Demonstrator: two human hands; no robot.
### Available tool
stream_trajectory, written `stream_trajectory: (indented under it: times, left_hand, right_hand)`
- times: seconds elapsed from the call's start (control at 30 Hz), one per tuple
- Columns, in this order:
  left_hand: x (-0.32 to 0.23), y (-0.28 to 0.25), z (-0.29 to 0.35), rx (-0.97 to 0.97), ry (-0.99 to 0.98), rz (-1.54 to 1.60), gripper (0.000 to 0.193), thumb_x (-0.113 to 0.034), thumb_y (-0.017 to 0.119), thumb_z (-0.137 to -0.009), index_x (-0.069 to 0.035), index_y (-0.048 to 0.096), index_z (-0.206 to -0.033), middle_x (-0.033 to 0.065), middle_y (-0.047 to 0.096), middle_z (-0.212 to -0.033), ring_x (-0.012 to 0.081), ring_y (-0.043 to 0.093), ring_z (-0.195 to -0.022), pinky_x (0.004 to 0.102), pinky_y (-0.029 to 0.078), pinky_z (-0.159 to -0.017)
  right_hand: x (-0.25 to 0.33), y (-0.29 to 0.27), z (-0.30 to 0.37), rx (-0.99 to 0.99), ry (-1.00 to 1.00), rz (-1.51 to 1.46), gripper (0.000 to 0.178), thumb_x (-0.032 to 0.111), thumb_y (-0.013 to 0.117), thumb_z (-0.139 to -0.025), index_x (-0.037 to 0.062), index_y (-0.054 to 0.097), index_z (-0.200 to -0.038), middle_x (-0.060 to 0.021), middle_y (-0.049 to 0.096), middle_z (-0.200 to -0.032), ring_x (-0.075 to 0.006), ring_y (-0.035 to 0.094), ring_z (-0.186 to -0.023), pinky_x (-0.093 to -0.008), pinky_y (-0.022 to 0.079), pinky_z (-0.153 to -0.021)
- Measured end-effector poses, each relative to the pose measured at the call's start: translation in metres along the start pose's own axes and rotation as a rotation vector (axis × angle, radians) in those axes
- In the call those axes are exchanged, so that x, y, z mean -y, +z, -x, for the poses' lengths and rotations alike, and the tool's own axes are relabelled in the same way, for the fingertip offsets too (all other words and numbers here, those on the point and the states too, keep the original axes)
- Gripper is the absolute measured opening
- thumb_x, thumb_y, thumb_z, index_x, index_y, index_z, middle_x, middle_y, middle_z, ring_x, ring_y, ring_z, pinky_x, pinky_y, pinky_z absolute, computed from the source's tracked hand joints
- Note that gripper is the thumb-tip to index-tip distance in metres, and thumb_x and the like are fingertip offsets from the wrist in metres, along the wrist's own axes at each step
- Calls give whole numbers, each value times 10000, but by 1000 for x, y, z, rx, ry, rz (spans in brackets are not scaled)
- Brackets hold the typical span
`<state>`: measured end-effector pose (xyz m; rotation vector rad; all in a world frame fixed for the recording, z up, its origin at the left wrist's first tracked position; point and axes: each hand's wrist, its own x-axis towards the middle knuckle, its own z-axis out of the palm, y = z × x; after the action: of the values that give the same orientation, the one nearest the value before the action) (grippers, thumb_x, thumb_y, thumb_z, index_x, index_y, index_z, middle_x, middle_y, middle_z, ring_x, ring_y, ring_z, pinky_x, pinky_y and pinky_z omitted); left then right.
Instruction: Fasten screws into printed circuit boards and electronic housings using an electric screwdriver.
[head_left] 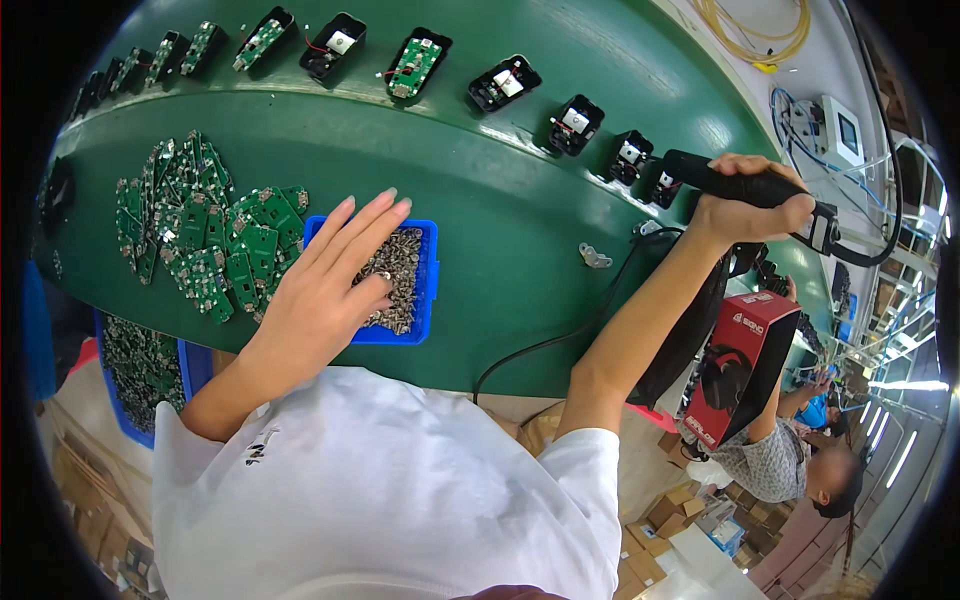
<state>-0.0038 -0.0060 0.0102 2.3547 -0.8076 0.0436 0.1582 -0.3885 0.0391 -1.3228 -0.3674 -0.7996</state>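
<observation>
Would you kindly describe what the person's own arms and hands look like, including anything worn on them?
Both arms are bare from short white sleeves of a T-shirt downward. The left hand and right hand wear no gloves, and no watch, ring or wrist strap shows. The left hand's fingernails are fairly long. A small dark mark sits on the shirt near the left sleeve.

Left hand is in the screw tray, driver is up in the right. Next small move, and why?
Probably pinch one screw out of the blue tray: the left hand lies flat on the screw pile, nothing visibly gripped, while the right hand holds the black electric screwdriver beside the open black housings on the green belt.
</observation>
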Motion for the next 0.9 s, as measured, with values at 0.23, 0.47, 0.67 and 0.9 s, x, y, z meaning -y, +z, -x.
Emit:
stream_trajectory:
  times: [0.23,0.47,0.67,0.9]
  left_hand:
    - [4,7,-2,-60,14,42,179,-35,722,-769,-17,544,-783,177,517,-1463,366,466,-1389,514,358,-1170]
    - [8,10,1,-87,8,89,166,-43,731,-772,-22,569,-802,169,525,-1458,365,490,-1369,507,364,-1165]
    - [12,11,1,-87,8,90,151,-54,739,-785,-27,594,-818,159,550,-1436,361,521,-1341,502,377,-1155]
    - [10,12,1,-85,-13,64,141,-70,741,-798,-30,610,-831,150,575,-1415,359,546,-1316,491,395,-1142]
  right_hand:
    - [-9,-2,-1,-92,49,52,515,570,389,-999,113,589,-872,-85,558,-535,-225,510,-383,-334,452,-389]
    - [-26,-5,3,-48,89,27,499,557,413,-991,108,611,-901,-103,565,-560,-230,515,-400,-331,443,-385]
    - [-34,-5,-8,240,124,-133,489,533,443,-976,86,639,-948,-121,572,-597,-231,516,-428,-334,436,-391]
    - [-33,63,-13,256,448,321,474,464,483,-932,31,665,-989,-122,602,-657,-219,537,-487,-324,441,-443]
